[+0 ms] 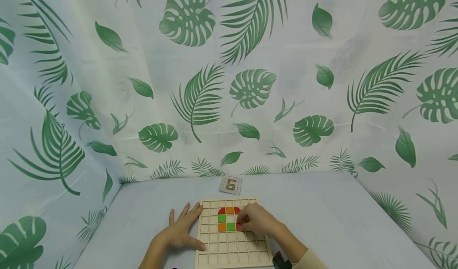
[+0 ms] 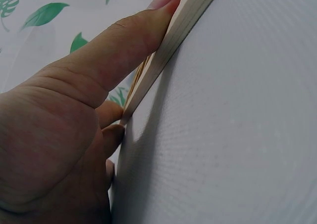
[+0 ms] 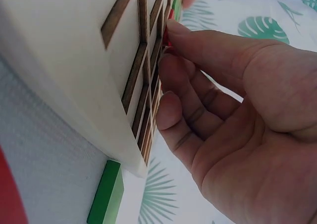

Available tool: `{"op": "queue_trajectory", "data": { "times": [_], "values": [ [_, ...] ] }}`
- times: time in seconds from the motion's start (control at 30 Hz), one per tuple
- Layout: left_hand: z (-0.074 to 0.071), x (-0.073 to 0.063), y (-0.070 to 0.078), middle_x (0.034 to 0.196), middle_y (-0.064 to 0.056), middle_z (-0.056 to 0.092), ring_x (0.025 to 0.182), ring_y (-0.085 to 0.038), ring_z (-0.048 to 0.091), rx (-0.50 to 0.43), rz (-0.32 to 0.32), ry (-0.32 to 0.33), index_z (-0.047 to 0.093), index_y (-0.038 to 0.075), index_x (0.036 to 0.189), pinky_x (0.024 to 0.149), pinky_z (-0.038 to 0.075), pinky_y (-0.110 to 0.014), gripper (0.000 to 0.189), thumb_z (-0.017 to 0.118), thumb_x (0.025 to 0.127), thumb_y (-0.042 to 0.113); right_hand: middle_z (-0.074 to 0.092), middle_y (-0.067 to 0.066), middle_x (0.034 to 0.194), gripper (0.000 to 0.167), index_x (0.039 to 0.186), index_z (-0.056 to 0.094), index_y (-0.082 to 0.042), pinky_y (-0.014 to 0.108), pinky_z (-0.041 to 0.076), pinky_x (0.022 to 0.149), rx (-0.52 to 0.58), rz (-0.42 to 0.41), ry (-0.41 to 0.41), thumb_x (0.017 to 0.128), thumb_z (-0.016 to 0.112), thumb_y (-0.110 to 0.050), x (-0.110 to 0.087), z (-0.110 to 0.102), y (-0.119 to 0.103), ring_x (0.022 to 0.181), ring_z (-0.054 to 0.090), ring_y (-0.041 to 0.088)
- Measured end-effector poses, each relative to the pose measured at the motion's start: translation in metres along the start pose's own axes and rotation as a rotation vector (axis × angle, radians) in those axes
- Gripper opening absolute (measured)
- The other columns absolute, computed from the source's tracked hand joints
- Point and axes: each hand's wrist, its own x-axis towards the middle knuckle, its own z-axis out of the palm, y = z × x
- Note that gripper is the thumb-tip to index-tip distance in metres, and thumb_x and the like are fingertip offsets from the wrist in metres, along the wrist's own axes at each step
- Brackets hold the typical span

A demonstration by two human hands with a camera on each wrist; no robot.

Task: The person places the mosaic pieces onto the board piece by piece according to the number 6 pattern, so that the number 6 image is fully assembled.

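Note:
A wooden grid board (image 1: 234,257) lies in front of me. My left hand (image 1: 180,229) rests along its left edge with fingers spread, the thumb (image 2: 124,50) touching the rim in the left wrist view. My right hand (image 1: 259,220) is over the board's right half, thumb and fingers pinching a small red piece (image 1: 238,226) at a grid cell; the fingertips partly hide it. Set in the cells are a rounded red piece (image 1: 222,211), an orange square (image 1: 229,210), another red piece (image 1: 237,209), a green square (image 1: 222,218), a second orange square (image 1: 222,227) and a second green one (image 1: 231,227).
Behind the board lies a pattern card (image 1: 230,184) with a coloured figure on a grid. In the right wrist view a green block (image 3: 106,192) is beside the board's edge, and something red (image 3: 10,194) shows at lower left. A leaf-print curtain (image 1: 250,149) surrounds the grey-white table (image 1: 315,205).

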Motion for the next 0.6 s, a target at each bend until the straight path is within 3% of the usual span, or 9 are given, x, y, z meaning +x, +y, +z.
{"op": "queue_trajectory", "data": {
  "times": [0.6],
  "values": [
    [0.0009,0.0009,-0.0009,0.176,-0.009,0.015,0.162,-0.045,-0.002,0.007,0.004,0.002,0.024,0.015,0.167,0.110,-0.024,-0.080,0.133,0.089,0.064,0.068,0.078,-0.005,0.089,0.009,0.094,0.084,-0.009,0.020,0.053,0.066,-0.078,-0.021,0.012,0.085,0.085,-0.012,-0.0009,-0.0010,-0.0044,0.078,0.061,-0.002]
  ]
}}
